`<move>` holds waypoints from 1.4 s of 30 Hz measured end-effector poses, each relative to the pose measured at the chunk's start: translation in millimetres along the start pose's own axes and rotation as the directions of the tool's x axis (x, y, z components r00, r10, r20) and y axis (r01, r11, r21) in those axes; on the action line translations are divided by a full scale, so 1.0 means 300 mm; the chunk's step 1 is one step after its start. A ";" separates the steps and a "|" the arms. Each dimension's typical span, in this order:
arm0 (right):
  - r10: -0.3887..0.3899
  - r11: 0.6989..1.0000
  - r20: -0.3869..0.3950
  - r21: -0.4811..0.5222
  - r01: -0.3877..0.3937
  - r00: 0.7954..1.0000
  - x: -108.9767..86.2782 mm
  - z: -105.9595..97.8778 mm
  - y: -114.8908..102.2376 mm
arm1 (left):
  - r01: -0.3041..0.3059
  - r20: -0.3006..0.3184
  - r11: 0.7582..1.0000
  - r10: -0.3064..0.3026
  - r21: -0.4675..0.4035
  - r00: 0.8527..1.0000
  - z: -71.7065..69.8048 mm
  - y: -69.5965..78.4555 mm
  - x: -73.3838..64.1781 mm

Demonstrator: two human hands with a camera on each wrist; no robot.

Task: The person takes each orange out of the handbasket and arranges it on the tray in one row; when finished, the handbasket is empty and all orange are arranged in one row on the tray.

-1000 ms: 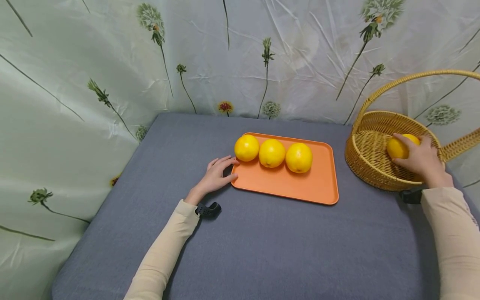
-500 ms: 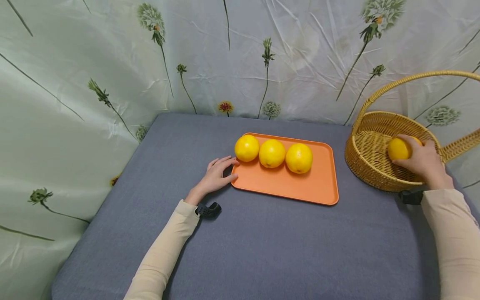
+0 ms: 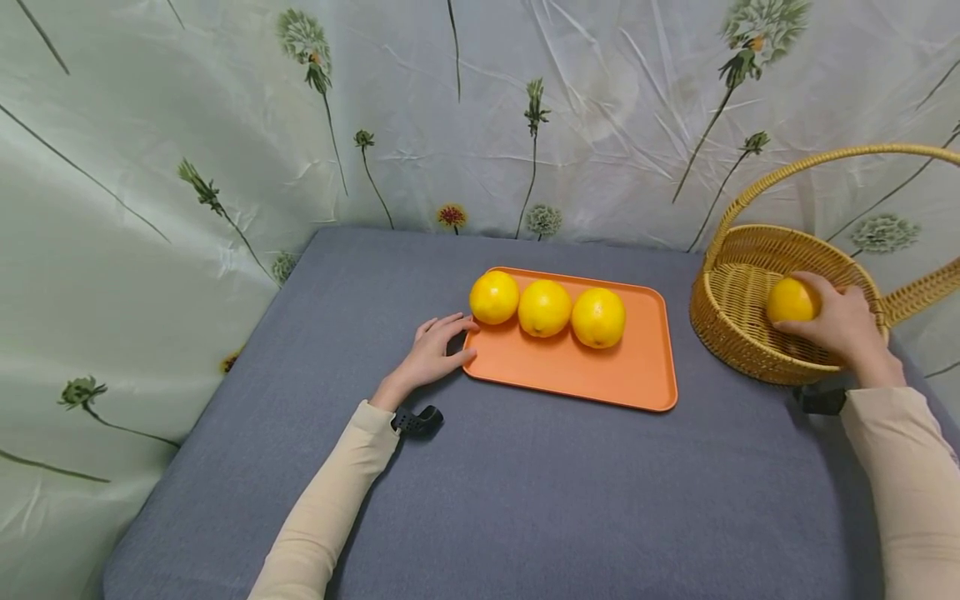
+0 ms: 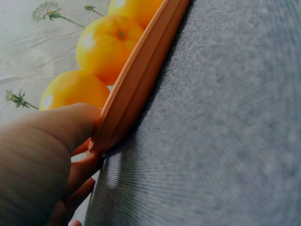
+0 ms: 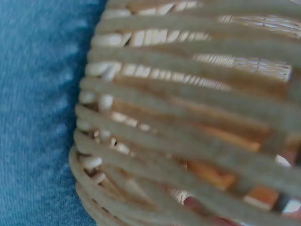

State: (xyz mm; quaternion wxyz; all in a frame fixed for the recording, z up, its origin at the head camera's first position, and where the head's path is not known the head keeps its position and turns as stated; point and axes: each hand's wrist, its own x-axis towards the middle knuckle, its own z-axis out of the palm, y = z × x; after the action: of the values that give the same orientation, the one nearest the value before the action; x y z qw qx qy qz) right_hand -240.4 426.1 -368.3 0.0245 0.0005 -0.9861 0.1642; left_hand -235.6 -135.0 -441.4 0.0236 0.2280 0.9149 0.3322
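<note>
Three oranges, a left one (image 3: 494, 297), a middle one (image 3: 544, 307) and a right one (image 3: 598, 317), sit in a row on an orange plastic tray (image 3: 585, 379). At the tray's left end, my left hand (image 3: 435, 350) holds the rim between thumb and fingers. In the left wrist view the thumb (image 4: 70, 125) lies against the rim near a corner. My right hand (image 3: 843, 325) reaches into a wicker basket (image 3: 738, 342) and grips a fourth orange (image 3: 792, 299) from its right side. Basket weave covers most of that hand in the right wrist view.
The basket's tall arched handle (image 3: 825, 154) rises over the right side of the table. Grey-blue cloth (image 3: 525, 483) covers the tabletop. A dandelion-print curtain (image 3: 420, 108) hangs directly behind it.
My right hand and the orange in it have shifted slightly left within the basket. The left hand, the tray and its oranges stay where they were.
</note>
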 end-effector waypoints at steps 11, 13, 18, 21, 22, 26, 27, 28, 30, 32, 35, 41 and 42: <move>-0.008 1.000 -0.034 0.027 0.009 0.999 -0.011 0.004 -0.014 | -0.004 -0.005 1.000 0.004 -0.003 1.000 0.000 0.001 -0.004; -0.006 0.999 -0.046 0.036 0.008 0.999 -0.014 0.004 -0.017 | -0.003 -0.005 1.000 0.003 -0.001 1.000 0.000 0.000 -0.005; 0.005 0.997 -0.090 0.079 0.003 0.996 -0.024 0.003 -0.035 | 0.004 -0.005 1.000 -0.004 0.002 1.000 0.000 0.000 -0.009; 0.014 0.995 -0.111 0.098 -0.003 0.994 -0.031 0.000 -0.050 | 0.008 -0.008 1.000 -0.008 0.001 1.000 0.000 0.000 -0.011; 0.018 0.995 -0.118 0.100 -0.006 0.993 -0.033 0.001 -0.054 | 0.008 -0.008 1.000 -0.008 0.001 1.000 0.000 0.000 -0.011; 0.033 0.993 -0.139 0.113 -0.017 0.990 -0.042 0.002 -0.061 | 0.003 -0.010 1.000 -0.003 0.000 1.000 0.000 0.001 -0.010; 0.035 0.993 -0.146 0.118 -0.018 0.989 -0.044 0.003 -0.061 | 0.001 -0.011 1.000 -0.001 -0.002 1.000 -0.001 0.002 -0.010; 0.037 0.992 -0.152 0.122 -0.018 0.988 -0.047 0.004 -0.061 | -0.005 -0.013 1.000 0.005 0.000 1.000 -0.001 0.003 -0.009; 0.040 0.991 -0.164 0.132 -0.018 0.986 -0.051 0.004 -0.064 | -0.010 -0.015 1.000 0.010 -0.004 1.000 -0.002 0.004 -0.009; 0.045 0.990 -0.176 0.139 -0.021 0.983 -0.054 0.005 -0.066 | -0.017 -0.018 1.000 0.017 -0.005 1.000 -0.003 0.006 -0.009; 0.054 0.990 -0.192 0.142 -0.027 0.980 -0.059 0.005 -0.070 | -0.023 -0.019 1.000 0.023 -0.003 1.000 -0.004 0.006 -0.009; 0.069 0.987 -0.236 0.157 -0.032 0.969 -0.070 0.010 -0.081 | -0.030 -0.020 1.000 0.030 -0.001 0.999 -0.002 0.007 -0.008; 0.071 0.987 -0.245 0.160 -0.032 0.967 -0.073 0.011 -0.083 | -0.029 -0.020 1.000 0.029 -0.003 0.999 -0.003 0.008 -0.008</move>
State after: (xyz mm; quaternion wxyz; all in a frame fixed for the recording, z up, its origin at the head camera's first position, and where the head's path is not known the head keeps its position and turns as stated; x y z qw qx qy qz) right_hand -218.6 401.4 -364.5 0.1439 -0.0440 -0.9591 0.2397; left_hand -232.6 -135.0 -439.6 0.0102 0.2382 0.9110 0.3364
